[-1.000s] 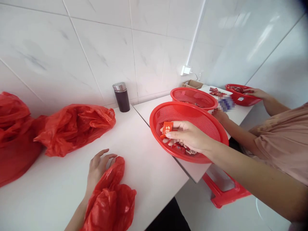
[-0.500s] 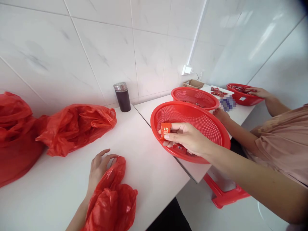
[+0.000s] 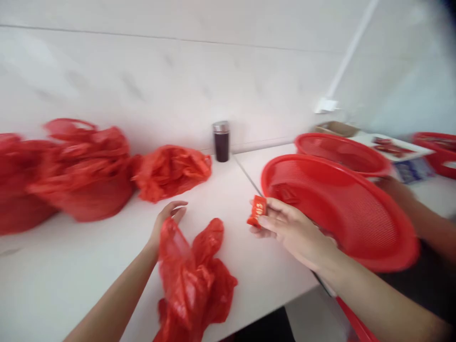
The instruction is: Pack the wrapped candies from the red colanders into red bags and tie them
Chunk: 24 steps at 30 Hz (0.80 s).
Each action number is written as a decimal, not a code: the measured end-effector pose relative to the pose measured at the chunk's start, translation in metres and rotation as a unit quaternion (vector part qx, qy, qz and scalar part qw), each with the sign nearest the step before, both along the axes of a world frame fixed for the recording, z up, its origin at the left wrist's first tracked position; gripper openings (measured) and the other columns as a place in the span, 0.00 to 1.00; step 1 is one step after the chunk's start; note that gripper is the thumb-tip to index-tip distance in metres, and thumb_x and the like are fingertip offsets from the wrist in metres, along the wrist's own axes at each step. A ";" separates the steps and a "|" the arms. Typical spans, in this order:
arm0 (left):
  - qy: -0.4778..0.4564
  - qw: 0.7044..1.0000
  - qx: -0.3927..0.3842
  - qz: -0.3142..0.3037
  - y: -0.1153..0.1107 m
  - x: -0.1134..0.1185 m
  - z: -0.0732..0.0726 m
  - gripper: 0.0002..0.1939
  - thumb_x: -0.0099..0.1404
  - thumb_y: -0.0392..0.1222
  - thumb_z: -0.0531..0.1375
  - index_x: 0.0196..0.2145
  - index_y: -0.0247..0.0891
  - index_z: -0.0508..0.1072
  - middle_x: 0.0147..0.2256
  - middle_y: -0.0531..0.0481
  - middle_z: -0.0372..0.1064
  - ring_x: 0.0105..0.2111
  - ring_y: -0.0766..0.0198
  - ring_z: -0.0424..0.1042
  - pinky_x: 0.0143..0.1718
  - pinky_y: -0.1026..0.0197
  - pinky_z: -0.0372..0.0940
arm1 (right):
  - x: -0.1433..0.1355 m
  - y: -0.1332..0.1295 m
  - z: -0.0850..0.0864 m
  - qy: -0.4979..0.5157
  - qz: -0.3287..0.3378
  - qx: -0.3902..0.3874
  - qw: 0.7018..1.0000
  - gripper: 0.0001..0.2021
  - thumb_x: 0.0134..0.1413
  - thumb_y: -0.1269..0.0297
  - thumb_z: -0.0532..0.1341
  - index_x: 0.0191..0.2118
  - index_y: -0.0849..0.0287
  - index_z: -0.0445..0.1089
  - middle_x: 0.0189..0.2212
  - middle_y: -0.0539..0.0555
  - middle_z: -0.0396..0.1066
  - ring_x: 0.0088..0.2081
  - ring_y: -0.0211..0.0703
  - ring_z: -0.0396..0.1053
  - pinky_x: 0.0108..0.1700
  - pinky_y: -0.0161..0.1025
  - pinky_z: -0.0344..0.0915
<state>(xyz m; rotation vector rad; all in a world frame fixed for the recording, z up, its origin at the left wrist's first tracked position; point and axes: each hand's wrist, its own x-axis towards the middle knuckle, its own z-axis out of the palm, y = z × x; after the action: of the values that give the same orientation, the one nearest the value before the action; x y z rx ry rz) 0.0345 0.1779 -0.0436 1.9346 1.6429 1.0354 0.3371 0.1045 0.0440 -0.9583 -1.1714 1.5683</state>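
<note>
Between the thumb and fingers of my right hand [image 3: 276,221] is a small red wrapped packet [image 3: 258,210] with pale lettering, held over the white table [image 3: 245,285] just left of a large red mesh basket [image 3: 356,209]. My left hand [image 3: 167,216] has its fingers apart and nothing in them. It is behind the top of a crumpled red plastic bag [image 3: 192,280] near the table's front edge. More small red packets [image 3: 285,194] lie inside the basket, partly hidden by its rim and my right arm.
Red bags [image 3: 89,175] stand at the left, with another crumpled bag [image 3: 173,171] beside them. A dark tumbler [image 3: 221,142] is by the wall. Right of it are a second basket [image 3: 342,152], a tray of packets [image 3: 395,146] and a person's arm [image 3: 420,213].
The view has turned left. My right hand has carried the packet out from over the basket to above the table. The bag beside my left hand has changed shape.
</note>
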 end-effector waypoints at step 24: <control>0.401 0.748 -0.193 0.493 -0.269 -0.327 0.075 0.30 0.65 0.63 0.47 0.48 0.35 0.68 0.50 0.42 0.65 0.54 0.41 0.63 0.49 0.36 0.61 | -0.048 0.051 -0.107 -0.479 -0.086 0.117 0.866 0.17 0.44 0.38 0.58 0.36 0.41 0.71 0.38 0.53 0.77 0.38 0.58 0.75 0.36 0.50 0.69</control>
<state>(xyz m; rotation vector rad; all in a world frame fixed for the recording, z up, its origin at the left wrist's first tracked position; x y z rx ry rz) -0.2926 -0.0916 0.0316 1.1637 3.2081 -0.0553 0.2890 0.1554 -0.0625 -1.6951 -1.8175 0.7253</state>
